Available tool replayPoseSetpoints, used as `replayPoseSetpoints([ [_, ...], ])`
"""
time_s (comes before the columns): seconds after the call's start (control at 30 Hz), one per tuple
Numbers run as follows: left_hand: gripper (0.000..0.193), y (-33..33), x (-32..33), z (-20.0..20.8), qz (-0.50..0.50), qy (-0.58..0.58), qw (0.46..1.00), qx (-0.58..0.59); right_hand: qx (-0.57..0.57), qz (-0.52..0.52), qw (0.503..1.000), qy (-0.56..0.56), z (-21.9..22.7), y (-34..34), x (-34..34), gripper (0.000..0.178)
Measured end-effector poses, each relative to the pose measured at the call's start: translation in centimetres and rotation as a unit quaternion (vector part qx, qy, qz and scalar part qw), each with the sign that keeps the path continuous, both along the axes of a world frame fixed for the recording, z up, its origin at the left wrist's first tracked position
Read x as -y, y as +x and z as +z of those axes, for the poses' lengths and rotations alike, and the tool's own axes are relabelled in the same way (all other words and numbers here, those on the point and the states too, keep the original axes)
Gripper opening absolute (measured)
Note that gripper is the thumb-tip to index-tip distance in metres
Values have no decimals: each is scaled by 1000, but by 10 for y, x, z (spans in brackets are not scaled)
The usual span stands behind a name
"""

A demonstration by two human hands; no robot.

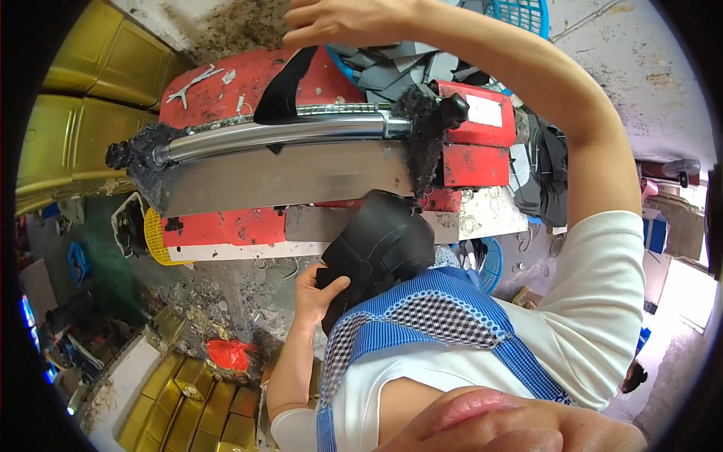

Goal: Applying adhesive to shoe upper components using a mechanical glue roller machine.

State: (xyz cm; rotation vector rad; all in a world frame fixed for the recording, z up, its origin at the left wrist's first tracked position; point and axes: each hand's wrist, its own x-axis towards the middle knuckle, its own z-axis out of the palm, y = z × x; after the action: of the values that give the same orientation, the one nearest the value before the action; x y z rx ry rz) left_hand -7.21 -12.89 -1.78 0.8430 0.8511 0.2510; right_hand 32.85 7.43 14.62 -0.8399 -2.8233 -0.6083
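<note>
My left hand [320, 292] is closed round a stack of black, flat cut pieces [380, 245], held against my blue apron with the thumb on top. My right arm reaches over a red roller machine [248, 226]. At its far side my right hand [335, 22] has curled fingers at the upper end of a single black piece [282, 94]. That piece rises from the shiny metal roller [279, 135], and a small black tip shows below the roller. A smooth metal plate [286, 177] slopes on the near side. The right fingertips are partly hidden.
Blackened end brackets with a knob [453, 111] flank the roller. Behind it, a blue basket [343, 64] holds grey cut pieces. Dark pieces [546, 166] are piled at right. Gold tins [75, 143] stand at left, with more at lower left. A red plastic bag [230, 354] lies on the floor.
</note>
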Motion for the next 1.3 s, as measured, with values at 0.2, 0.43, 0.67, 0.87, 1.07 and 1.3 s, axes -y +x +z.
replayPoseSetpoints([
  [0.2, 44, 7, 2, 52, -84, 158, 981, -77, 20, -184, 973, 140, 38, 127, 41, 19],
  [0.43, 43, -4, -51, 76, -44, 50, 992, -110, -194, -287, 927, -140, -47, 202, 39, 38],
  [0.67, 38, 16, -122, 65, -40, 8, 983, -182, -174, -177, 785, -568, -97, -46, -31, 29],
  [0.87, 48, -38, -97, 71, -63, 151, 984, 64, -115, -106, 811, -564, -111, -51, -44, 32],
  [1.07, 40, -38, -90, 60, 15, 105, 994, 30, -78, -90, 973, -197, -40, -38, -25, 21],
  [1.3, 43, -33, -103, 57, 5, 76, 997, 17, -23, -72, 997, 2, 2, 17, 3, 24],
])
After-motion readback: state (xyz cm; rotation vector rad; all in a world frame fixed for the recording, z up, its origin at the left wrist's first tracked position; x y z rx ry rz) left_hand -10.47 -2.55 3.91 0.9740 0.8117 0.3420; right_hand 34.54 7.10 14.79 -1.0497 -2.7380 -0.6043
